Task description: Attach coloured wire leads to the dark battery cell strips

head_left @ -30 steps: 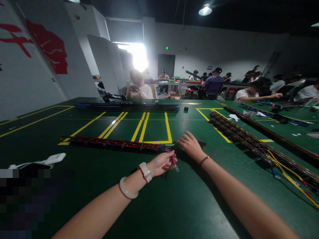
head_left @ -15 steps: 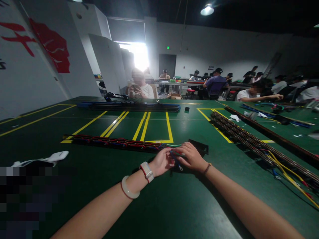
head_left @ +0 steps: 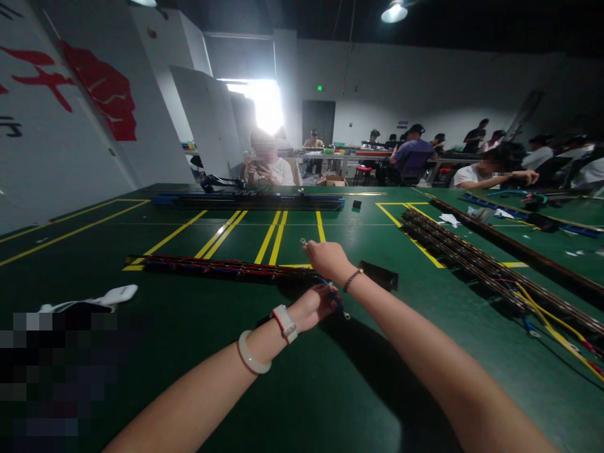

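A long black strip (head_left: 207,267) laced with red and blue wires lies across the green table (head_left: 292,377). My left hand (head_left: 314,307) rests at its right end, fingers closed around a bunch of wire ends. My right hand (head_left: 325,257) is lifted above the strip's end and pinches one wire, whose small metal terminal (head_left: 302,241) sticks up from the fingertips. A black bracket (head_left: 380,275) lies just right of my right wrist.
White gloves (head_left: 101,297) lie at the left. More long wired strips (head_left: 476,261) with yellow cables run along the right. A blue-black rail (head_left: 250,201) crosses the far side. Several people sit at tables behind.
My right hand, which was down beside the left at the wire ends, has risen up and to the left, pulling one wire out. The left hand has stayed put.
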{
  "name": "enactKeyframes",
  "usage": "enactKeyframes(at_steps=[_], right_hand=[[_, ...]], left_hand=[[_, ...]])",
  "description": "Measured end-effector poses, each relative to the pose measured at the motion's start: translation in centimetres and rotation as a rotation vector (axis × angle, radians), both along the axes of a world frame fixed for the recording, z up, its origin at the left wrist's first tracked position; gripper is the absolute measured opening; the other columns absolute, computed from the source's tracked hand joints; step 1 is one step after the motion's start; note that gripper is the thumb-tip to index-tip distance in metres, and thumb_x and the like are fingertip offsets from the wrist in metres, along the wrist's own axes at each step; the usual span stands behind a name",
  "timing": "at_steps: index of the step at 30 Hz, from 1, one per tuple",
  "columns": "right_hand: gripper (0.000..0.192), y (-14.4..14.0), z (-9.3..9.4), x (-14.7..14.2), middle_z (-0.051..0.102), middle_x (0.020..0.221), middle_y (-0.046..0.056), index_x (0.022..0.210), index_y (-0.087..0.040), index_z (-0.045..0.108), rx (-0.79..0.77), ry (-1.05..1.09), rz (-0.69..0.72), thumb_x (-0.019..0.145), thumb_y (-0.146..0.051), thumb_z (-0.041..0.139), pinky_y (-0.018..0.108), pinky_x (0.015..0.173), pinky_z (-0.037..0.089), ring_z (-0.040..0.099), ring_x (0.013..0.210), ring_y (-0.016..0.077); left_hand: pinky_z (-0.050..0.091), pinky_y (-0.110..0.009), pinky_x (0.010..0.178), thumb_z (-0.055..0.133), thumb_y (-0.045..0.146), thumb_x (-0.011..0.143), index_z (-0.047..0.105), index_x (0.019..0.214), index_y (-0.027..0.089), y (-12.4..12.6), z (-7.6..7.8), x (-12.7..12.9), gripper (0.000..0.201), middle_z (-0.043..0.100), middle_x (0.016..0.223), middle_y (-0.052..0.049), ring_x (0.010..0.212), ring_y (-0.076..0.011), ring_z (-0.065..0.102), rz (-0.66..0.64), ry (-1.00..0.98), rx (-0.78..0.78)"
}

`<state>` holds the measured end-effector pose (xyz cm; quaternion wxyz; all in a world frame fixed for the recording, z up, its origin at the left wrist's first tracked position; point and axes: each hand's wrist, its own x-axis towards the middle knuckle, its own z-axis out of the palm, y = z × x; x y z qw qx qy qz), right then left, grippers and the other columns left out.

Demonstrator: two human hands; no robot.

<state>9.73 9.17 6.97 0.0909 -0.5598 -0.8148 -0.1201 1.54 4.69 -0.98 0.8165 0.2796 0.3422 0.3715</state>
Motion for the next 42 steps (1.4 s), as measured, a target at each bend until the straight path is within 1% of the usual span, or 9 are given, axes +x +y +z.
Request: enactKeyframes(at_steps=[7, 10, 14, 18, 22, 27, 32, 37, 42], right_hand=[[0.023, 1.2, -0.1, -4.0, 0.069, 0.083, 0.017, 0.085, -0.011, 0.064, -0.04, -0.13, 0.105, 0.087, -0.011, 0.041, 0.031, 0.062, 0.043, 0.066, 0.077, 0.0234], [0.03, 0.6, -0.1, -2.7, 0.068, 0.08, 0.014, 0.094, -0.012, 0.062, -0.011, -0.107, 0.117, 0.094, -0.021, 0.034, 0.03, 0.06, 0.041, 0.065, 0.073, 0.0225], [0.04, -1.3, -1.4, 1.3, 0.066, 0.078, 0.008, 0.105, -0.016, 0.056, 0.138, 0.141, 0.172, 0.095, -0.046, 0.031, 0.028, 0.062, 0.038, 0.061, 0.072, 0.0194], [0.034, -3.1, -4.8, 6.3, 0.064, 0.085, 0.009, 0.113, -0.014, 0.053, 0.304, 0.299, 0.183, 0.093, -0.037, 0.04, 0.032, 0.073, 0.039, 0.055, 0.08, 0.0207], [0.03, -3.8, -7.4, 9.5, 0.062, 0.102, 0.01, 0.116, -0.017, 0.054, 0.304, 0.241, 0.231, 0.09, -0.027, 0.043, 0.036, 0.086, 0.038, 0.052, 0.096, 0.0224], [0.031, -3.5, -7.8, 9.7, 0.062, 0.11, 0.01, 0.118, -0.019, 0.055, 0.279, 0.201, 0.255, 0.089, -0.023, 0.045, 0.038, 0.094, 0.036, 0.051, 0.106, 0.022], [0.03, -3.4, -7.6, 9.4, 0.062, 0.111, 0.009, 0.117, -0.019, 0.056, 0.269, 0.165, 0.237, 0.088, -0.021, 0.047, 0.038, 0.095, 0.034, 0.051, 0.107, 0.0216], [0.03, -3.5, -7.6, 9.5, 0.062, 0.111, 0.009, 0.116, -0.02, 0.057, 0.257, 0.15, 0.22, 0.088, -0.021, 0.047, 0.038, 0.095, 0.033, 0.05, 0.107, 0.0217], [0.029, -3.5, -7.6, 9.5, 0.062, 0.111, 0.009, 0.116, -0.02, 0.056, 0.256, 0.182, 0.202, 0.089, -0.021, 0.045, 0.037, 0.092, 0.033, 0.051, 0.104, 0.021]], left_hand=[[0.043, -0.02, 0.056, 0.058, 0.007, 0.078, 0.054, 0.068, 0.013, -0.4, 0.1, -0.3, 0.012, 0.054, 0.06, 0.001, 0.054, -0.0079, 0.051, 0.064, -0.081, -0.012], [0.044, -0.021, 0.058, 0.058, 0.01, 0.08, 0.056, 0.07, 0.012, -0.2, 0.1, -0.2, 0.01, 0.056, 0.061, 0.0, 0.055, -0.008, 0.052, 0.033, -0.049, 0.005], [0.041, -0.017, 0.05, 0.053, 0.012, 0.085, 0.058, 0.076, 0.012, 0.1, 0.0, 0.1, 0.009, 0.058, 0.063, -0.001, 0.051, -0.0067, 0.052, -0.016, -0.013, 0.027], [0.041, -0.017, 0.047, 0.049, 0.018, 0.089, 0.057, 0.083, 0.011, 0.2, -0.2, 0.1, 0.012, 0.062, 0.069, -0.005, 0.049, -0.0069, 0.054, -0.047, 0.057, 0.082], [0.037, -0.016, 0.044, 0.051, 0.021, 0.088, 0.057, 0.083, 0.01, 0.0, 0.5, -0.4, 0.013, 0.065, 0.071, -0.008, 0.048, -0.0068, 0.054, -0.052, 0.238, 0.164], [0.018, -0.016, 0.035, 0.054, 0.028, 0.084, 0.063, 0.084, 0.008, 0.6, 2.3, -1.8, 0.021, 0.062, 0.064, -0.004, 0.036, -0.0022, 0.038, -0.198, 0.447, 0.284], [0.011, -0.019, 0.033, 0.055, 0.034, 0.08, 0.067, 0.072, 0.007, 1.7, 3.7, -3.2, 0.03, 0.053, 0.046, 0.0, 0.029, -0.0015, 0.026, -0.38, 0.667, 0.477], [0.016, -0.018, 0.033, 0.056, 0.041, 0.078, 0.068, 0.075, 0.008, 2.4, 4.1, -3.6, 0.035, 0.061, 0.053, -0.005, 0.03, -0.0034, 0.033, -0.52, 0.753, 0.504], [0.02, -0.019, 0.034, 0.059, 0.036, 0.075, 0.065, 0.073, 0.01, 2.8, 4.4, -4.1, 0.027, 0.067, 0.067, -0.007, 0.033, -0.0033, 0.035, -0.503, 0.749, 0.476]])
